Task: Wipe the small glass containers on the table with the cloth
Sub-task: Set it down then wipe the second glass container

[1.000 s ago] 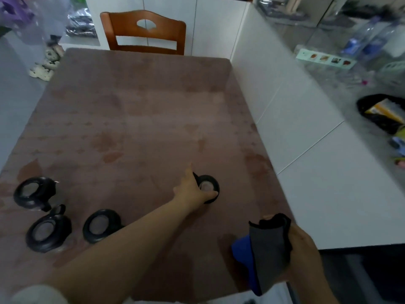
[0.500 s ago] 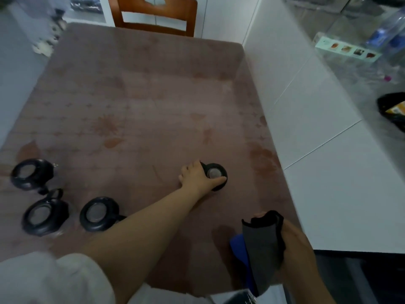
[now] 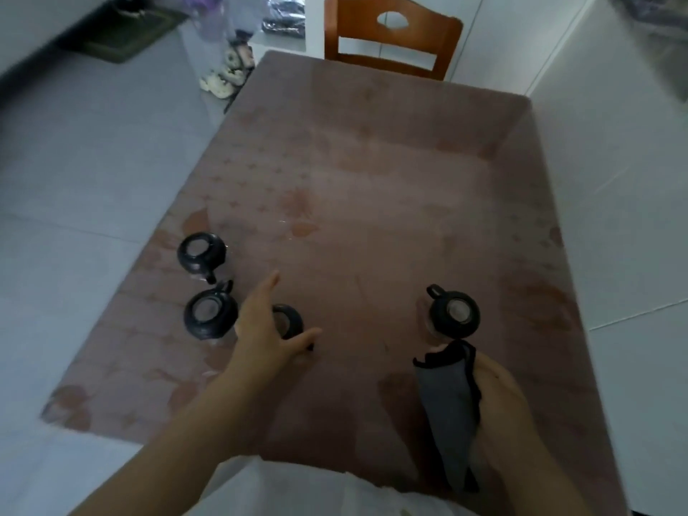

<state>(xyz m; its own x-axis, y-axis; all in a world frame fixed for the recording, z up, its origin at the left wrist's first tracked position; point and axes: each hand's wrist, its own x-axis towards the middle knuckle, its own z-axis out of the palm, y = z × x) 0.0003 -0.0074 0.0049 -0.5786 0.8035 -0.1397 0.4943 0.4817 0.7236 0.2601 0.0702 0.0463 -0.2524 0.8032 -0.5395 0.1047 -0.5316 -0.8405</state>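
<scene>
The black-lidded glass container (image 3: 289,322) I want sits left of centre, right beneath my left hand (image 3: 264,329), clearly the nearer hand. Its fingers are spread and not yet closed; I can't tell whether they touch the lid. A second container (image 3: 210,316) crowds just beside it on the left, with a third container (image 3: 201,253) above that. Right of centre, a fourth container (image 3: 454,314) stands just above the grey cloth (image 3: 446,407), which is bunched in my right hand (image 3: 500,396).

on the brown table (image 3: 372,173), three black-lidded glass containers cluster near its left edge: the far container (image 3: 201,253), the middle container (image 3: 210,315) and the near container (image 3: 291,322). the left hand (image 3: 262,327) hovers with spread fingers over the near container; whether they touch is unclear. the fourth container (image 3: 454,314) stands toward the table's right side. over the table's near edge, the right hand (image 3: 497,396) grips a grey cloth (image 3: 446,411).
</scene>
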